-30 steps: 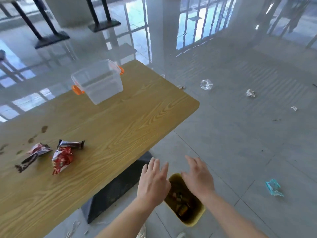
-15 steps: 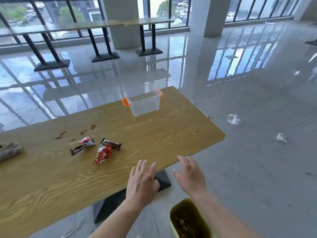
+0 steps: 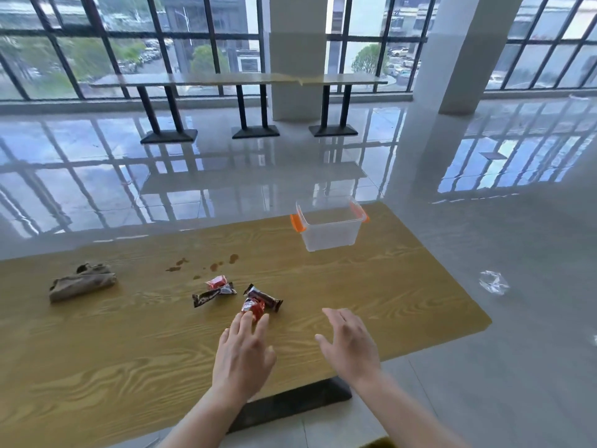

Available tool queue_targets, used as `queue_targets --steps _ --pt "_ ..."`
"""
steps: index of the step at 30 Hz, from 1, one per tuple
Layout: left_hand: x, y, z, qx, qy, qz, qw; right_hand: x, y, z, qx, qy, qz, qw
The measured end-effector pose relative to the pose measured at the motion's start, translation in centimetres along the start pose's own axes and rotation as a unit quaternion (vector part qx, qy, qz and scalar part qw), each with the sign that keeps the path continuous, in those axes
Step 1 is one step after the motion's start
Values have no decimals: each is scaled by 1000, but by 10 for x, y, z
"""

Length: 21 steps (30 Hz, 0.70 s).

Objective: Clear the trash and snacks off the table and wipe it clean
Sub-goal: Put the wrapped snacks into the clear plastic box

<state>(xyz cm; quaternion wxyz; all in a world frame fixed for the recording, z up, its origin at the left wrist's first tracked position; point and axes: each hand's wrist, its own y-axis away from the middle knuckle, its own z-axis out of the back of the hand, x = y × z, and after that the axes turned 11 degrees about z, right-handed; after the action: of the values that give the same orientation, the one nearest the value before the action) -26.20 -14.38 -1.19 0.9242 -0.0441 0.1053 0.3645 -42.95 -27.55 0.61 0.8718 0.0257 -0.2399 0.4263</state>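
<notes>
Table (image 3: 371, 286): matt wood grain. Box (image 3: 329, 232): clear smooth plastic. Wrappers (image 3: 255, 303): shiny foil. Rag (image 3: 82, 282): rough cloth. Floor (image 3: 226, 176): glossy tile.

Crumpled snack wrappers (image 3: 214, 294) cluster on the wooden table (image 3: 387, 286), a brown rag (image 3: 82, 282) lying leftward

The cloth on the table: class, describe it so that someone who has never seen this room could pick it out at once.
Start at the wooden table nearest the camera. On its left part, left of the brown stains and snack wrappers, lies a crumpled grey-brown cloth. It is the only dull, soft thing there: the wrappers are shiny, the tub clear.
</notes>
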Motion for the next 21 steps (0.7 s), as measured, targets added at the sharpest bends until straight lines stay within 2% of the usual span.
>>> queue_targets --steps 12,21 --pt "48 -86 -15 58 59 20 996 42 -114 -56 81 13 -3 997" --pt "41 -116 -36 101 66 58 991 23 -154 -87 158 6 -24 987"
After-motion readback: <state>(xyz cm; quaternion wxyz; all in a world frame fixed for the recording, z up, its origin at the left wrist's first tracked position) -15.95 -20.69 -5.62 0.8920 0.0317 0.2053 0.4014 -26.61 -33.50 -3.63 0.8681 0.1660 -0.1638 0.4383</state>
